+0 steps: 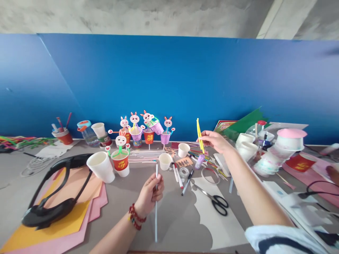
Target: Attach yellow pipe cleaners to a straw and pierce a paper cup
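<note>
My left hand [150,194] is closed around a long pale straw [156,222], held upright above the near middle of the table. My right hand [212,140] reaches to the far side and pinches a few yellow pipe cleaners [200,135] between thumb and fingers. Below them lies a purple glue stick [199,161]. Two small white cups [165,162] stand ahead of my left hand. Behind them is a row of paper-cup rabbit figures, among them one in a red cup [120,163] and one in a purple cup [166,137].
Scissors [215,201] lie on cut white paper [212,225] at right, near a tape roll [183,172] and several pens. A black headset [47,215] rests on coloured paper at left. Stacked decorated cups [274,158] lean at right. A blue partition [169,77] closes the back.
</note>
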`<state>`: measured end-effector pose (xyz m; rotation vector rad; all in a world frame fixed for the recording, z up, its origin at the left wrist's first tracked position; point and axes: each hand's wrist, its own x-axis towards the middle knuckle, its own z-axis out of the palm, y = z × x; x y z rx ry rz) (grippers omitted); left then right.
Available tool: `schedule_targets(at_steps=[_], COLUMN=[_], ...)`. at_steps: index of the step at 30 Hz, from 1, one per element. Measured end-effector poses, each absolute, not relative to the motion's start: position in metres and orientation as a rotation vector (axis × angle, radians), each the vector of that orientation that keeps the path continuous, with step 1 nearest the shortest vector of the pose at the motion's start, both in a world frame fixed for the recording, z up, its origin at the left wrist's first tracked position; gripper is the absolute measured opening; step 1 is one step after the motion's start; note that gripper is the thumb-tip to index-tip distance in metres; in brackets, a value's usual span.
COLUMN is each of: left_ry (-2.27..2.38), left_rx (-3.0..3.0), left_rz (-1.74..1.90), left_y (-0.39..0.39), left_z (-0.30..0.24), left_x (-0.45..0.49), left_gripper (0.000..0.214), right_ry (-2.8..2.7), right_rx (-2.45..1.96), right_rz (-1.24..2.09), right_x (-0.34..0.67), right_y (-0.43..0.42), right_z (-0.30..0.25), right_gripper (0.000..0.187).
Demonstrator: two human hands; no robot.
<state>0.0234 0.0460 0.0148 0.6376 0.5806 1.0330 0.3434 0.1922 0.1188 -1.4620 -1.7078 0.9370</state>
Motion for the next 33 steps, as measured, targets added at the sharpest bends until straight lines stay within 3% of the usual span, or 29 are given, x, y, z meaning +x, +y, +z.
schedule_targets(at_steps=[7, 12, 21, 33], left_ry=[0.692, 0.844, 0.714, 0.771], left_rx=[0.877, 0.939, 0.91, 0.909], left_rz=[1.067, 0.944, 0.765, 0.765], left_y=[0.034, 0.025, 0.012, 0.002], left_z=[0.056, 0.053, 0.058, 0.055], left_x=[0.013, 0.002, -0.011, -0.007], left_gripper=[0.032, 0.038, 0.029, 0.031], right_ry=[-1.325, -1.183, -1.049, -1.121], right_rx=[-0.912, -0.852, -0.818, -0.819], right_rz=[1.469, 1.496, 1.476, 1.482], right_x=[0.206, 0.165, 0.154, 0.155], right_y=[0.07, 0.045, 0.039, 0.033], right_z=[0.077, 0.057, 0.047, 0.043], right_gripper=[0.024, 0.028, 0.031, 0.029])
